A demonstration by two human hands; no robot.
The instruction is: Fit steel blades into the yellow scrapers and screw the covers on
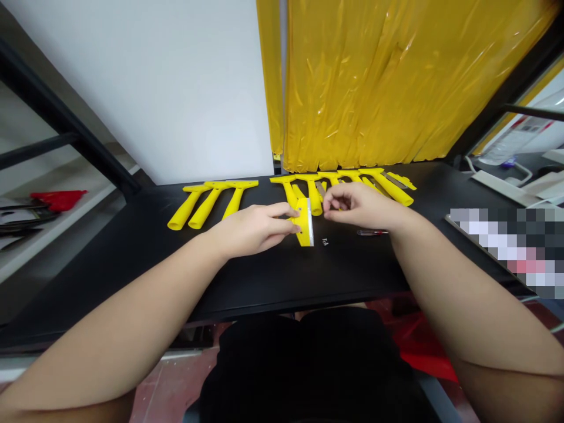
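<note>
Picture a clock face laid over the black tabletop (268, 282), the yellow scraper (304, 229) at its centre and twelve pointing away from the seated person. The scraper lies near the middle of the tabletop, its wide head turned so the pale metal strip (311, 226) along the edge faces three o'clock; its handle is hidden from me. The left hand (259, 228) comes in from nine o'clock, fingers nearly closed, their tips on the yellow head, keeping hold of it. The right hand (359, 204) hovers at two o'clock, just beside the metal strip, thumb and fingers loosely curled with a narrow gap at the tips; I cannot tell whether something small sits between them.

A few tiny metal bits (325, 241) lie close by at four o'clock. Towards three o'clock, a slim tool (371, 232) with a clear and reddish handle rests below the right wrist. Three yellow handles (203, 208) stand in a slanted row at ten o'clock, and more yellow handles with crossbars (315, 201) spread from twelve to two, partly behind the right hand. At one o'clock, crinkled yellow sheeting (361, 82) covers the wall beyond.
</note>
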